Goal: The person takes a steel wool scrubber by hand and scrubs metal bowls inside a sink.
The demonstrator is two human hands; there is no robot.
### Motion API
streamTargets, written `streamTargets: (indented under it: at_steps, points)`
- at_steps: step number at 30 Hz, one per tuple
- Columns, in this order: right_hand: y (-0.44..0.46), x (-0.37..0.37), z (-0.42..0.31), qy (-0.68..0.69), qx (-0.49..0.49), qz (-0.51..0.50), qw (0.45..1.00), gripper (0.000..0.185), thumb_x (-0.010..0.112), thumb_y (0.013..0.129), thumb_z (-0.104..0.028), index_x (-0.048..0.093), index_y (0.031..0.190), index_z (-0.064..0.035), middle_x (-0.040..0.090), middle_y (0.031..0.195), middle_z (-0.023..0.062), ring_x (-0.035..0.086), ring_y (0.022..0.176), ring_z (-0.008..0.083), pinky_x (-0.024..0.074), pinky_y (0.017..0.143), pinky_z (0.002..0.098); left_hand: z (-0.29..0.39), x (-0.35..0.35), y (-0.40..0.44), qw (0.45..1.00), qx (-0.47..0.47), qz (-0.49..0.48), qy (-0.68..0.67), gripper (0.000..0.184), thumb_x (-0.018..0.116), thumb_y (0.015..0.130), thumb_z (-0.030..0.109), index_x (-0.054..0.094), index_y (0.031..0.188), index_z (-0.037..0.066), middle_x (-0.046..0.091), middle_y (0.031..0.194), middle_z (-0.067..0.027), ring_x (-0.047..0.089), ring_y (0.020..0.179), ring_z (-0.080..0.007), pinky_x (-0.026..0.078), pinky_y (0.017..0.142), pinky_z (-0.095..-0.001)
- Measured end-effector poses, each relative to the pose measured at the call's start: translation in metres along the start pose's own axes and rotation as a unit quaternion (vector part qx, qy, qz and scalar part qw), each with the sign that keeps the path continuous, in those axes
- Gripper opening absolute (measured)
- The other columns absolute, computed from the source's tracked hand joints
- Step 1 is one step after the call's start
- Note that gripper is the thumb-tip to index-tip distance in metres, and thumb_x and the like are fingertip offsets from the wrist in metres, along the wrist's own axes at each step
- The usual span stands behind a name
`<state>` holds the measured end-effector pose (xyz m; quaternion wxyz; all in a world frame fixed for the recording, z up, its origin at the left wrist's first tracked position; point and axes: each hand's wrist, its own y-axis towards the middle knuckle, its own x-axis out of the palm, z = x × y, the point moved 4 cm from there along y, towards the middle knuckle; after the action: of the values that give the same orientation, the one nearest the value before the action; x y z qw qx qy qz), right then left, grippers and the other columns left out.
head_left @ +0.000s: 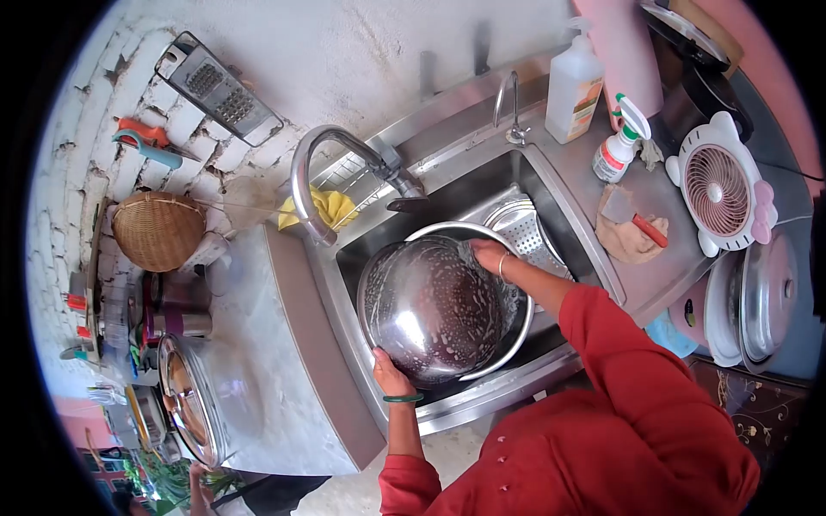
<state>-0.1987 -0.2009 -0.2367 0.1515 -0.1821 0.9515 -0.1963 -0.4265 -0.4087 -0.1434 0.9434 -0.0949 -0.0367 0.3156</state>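
A soapy metal bowl (430, 310) is tilted inside a larger steel basin (518, 334) in the sink (344, 258). My left hand (391, 377), with a green bangle at the wrist, is closed on the bowl's lower left rim. On the bowl's upper right side lies my right hand (490, 258), fingers closed round a greyish scrubber (467, 252) that is partly hidden. The curved faucet (327, 136) stands over the sink's left side. Behind the basin, a perforated metal piece (525, 236) rests in the sink.
Right of the sink are a spray bottle (619, 150), a clear pump bottle (574, 86), a cloth with a red-handled scraper (650, 230) and a fan (718, 185). A yellow cloth (320, 209) hangs behind the faucet. Another person's arm (200, 490) shows at lower left.
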Motion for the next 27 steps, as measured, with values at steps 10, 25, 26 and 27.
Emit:
streamTargets:
  at_steps: [10,25,26,27]
  points:
    - [-0.057,0.021,0.055,0.323,0.018,-0.076,0.943,0.037,0.044,0.091,-0.005,0.049,0.127,-0.0103,0.047,0.130,0.0089,0.041,0.122,0.0189,0.0286,0.103,0.0264,0.015,0.001,-0.002,0.979,-0.134,0.071,-0.135,0.051,0.041,0.093,0.042,0.049,0.115,-0.004,0.055,0.113,-0.0142,0.056,0.099,-0.0262,0.044,0.090,-0.0389]
    - [-0.129,0.093,-0.140,-0.132,-0.440,0.039,0.887,0.033,0.049,0.087,-0.018,0.056,0.118,-0.0105,0.042,0.133,0.0115,0.039,0.121,0.0305,0.0311,0.101,0.0400,-0.001,-0.005,0.003,0.972,-0.145,0.024,-0.183,0.049,0.033,0.096,0.037,0.047,0.118,-0.005,0.054,0.116,-0.0164,0.055,0.103,-0.0275,0.042,0.092,-0.0396]
    - [-0.098,0.094,-0.137,-0.086,-0.418,0.036,0.904,0.031,0.047,0.088,-0.019,0.056,0.117,-0.0114,0.042,0.133,0.0112,0.040,0.121,0.0296,0.0317,0.101,0.0384,-0.003,-0.006,0.001,0.972,-0.146,0.021,-0.182,0.049,0.033,0.096,0.037,0.047,0.118,-0.005,0.054,0.116,-0.0164,0.055,0.103,-0.0275,0.042,0.092,-0.0396]
    - [-0.064,0.089,-0.124,-0.084,-0.373,0.042,0.923,0.031,0.046,0.089,-0.019,0.056,0.117,-0.0128,0.043,0.133,0.0108,0.041,0.120,0.0287,0.0325,0.101,0.0368,-0.005,-0.007,0.001,0.974,-0.150,0.030,-0.168,0.049,0.034,0.096,0.037,0.047,0.117,-0.005,0.054,0.116,-0.0163,0.055,0.102,-0.0275,0.042,0.092,-0.0396]
